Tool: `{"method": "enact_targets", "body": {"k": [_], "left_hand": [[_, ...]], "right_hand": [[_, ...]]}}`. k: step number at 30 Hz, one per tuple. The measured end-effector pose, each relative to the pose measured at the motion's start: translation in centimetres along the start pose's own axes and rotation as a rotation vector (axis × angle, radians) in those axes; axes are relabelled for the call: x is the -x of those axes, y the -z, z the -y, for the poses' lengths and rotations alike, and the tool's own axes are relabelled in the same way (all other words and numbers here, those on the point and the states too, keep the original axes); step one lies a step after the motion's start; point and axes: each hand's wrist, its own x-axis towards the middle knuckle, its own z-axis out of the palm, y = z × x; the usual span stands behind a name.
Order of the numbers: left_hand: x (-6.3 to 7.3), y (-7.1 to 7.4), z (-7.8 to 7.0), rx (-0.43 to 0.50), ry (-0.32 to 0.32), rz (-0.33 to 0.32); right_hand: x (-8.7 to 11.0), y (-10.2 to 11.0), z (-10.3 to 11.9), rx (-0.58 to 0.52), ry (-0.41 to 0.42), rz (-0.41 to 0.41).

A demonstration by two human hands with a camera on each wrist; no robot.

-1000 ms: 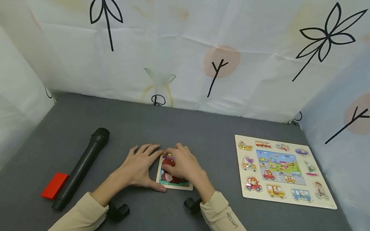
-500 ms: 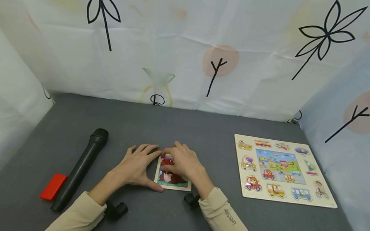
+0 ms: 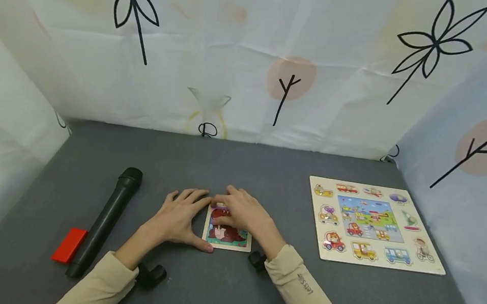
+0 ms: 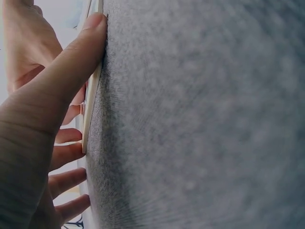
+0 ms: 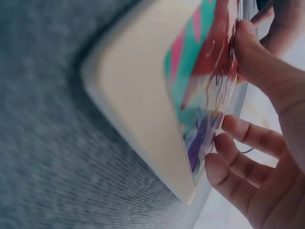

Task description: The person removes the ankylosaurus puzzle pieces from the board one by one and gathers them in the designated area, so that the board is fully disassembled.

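Note:
A small picture puzzle with a pale wooden border lies in the middle of the table; a red-brown animal shows in it. My left hand spans its left side, fingers spread and nearly straight. In the left wrist view the thumb rests at the near edge and a fingertip meets the far corner. My right hand lies over the puzzle's upper right and covers part of the picture. Its fingertips touch the picture surface in the right wrist view, with the thumb apart from them.
A larger wooden vehicle puzzle board lies at the right. On the left are a black microphone and a red block against it. Printed white cloth walls the grey table at the back and sides.
Both hands keep nearly the same pose on the small puzzle. The right forearm has shifted slightly; the head view has tilted and drifted a little.

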Motion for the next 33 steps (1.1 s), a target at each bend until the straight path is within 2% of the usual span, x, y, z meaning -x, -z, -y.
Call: {"method": "enact_targets", "body": {"k": [6,11,18,27,33], "left_hand": [[0.0,-0.1,0.1,0.000,-0.005,-0.009],[0.0,-0.2,0.1,0.000,-0.006,-0.017],[0.0,-0.4,0.3,0.010,0.003,-0.024],[0.1,-0.4,0.4,0.037,-0.002,-0.027],[0.1,-0.4,0.3,0.039,-0.006,-0.027]], "right_hand": [[-0.2,-0.1,-0.2,-0.064,0.025,0.007],[-0.2,-0.4,-0.2,-0.076,0.028,-0.015],[-0.1,-0.5,-0.1,-0.110,-0.014,-0.014],[0.6,-0.2,1.3,-0.085,-0.083,-0.073],[0.8,0.1,2.3,0.008,-0.130,-0.041]]}}
